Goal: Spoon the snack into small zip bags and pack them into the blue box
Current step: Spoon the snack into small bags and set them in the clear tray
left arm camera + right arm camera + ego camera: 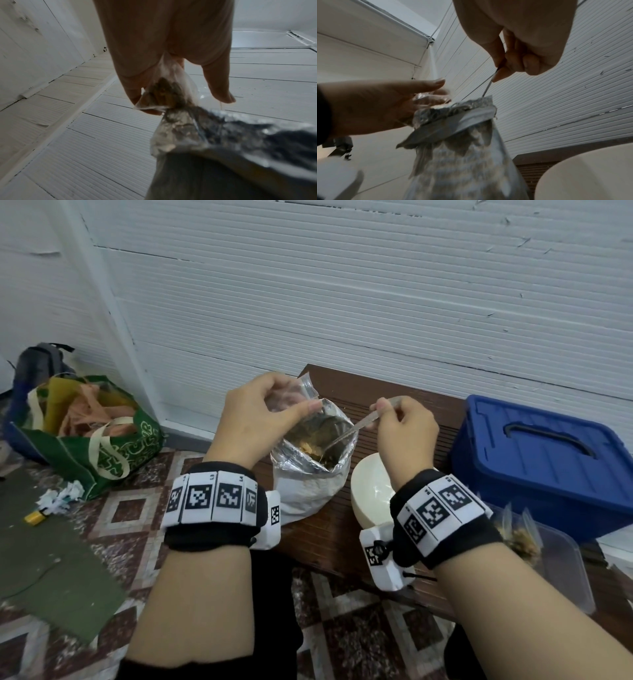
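Observation:
A silver foil snack bag (pixel 310 474) (pixel 223 142) (pixel 462 142) stands open on the brown bench (pixel 394 405). My left hand (pixel 260 412) (pixel 163 54) (pixel 385 102) holds a small clear zip bag (pixel 294 397) (pixel 164 93) (pixel 429 98) over the foil bag's left rim; some brown snack sits in its bottom. My right hand (pixel 400 426) (pixel 513 51) grips a metal spoon (pixel 356 428) (pixel 488 86), whose bowl is down inside the foil bag among the snack (pixel 310 446). The blue box (pixel 544 460) stands lidded at the right.
A cream bowl (pixel 371 491) (pixel 590 175) sits on the bench under my right wrist. A clear plastic tub (pixel 548 556) with filled zip bags is at the near right. On the tiled floor to the left stand a green tote bag (pixel 92 436) and some litter (pixel 58 501).

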Tool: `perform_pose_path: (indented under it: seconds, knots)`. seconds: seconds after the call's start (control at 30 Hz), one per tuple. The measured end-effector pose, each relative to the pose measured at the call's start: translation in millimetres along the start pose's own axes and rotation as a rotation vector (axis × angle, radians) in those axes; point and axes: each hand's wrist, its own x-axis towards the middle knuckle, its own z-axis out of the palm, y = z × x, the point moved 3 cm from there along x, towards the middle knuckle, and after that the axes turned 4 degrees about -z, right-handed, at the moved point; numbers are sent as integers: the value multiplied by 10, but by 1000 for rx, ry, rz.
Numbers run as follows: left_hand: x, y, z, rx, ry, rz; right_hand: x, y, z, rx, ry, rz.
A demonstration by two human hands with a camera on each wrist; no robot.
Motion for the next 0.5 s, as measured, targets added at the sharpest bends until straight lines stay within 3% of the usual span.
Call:
perform_pose_path:
  seconds: [0.23,0.5]
  knots:
    - [4,-31,-131,53,-37,-7,216,-4,-217,55,109,145]
    - [-2,-41,-132,134,-87,-35,437,-135,-424,74,182,133]
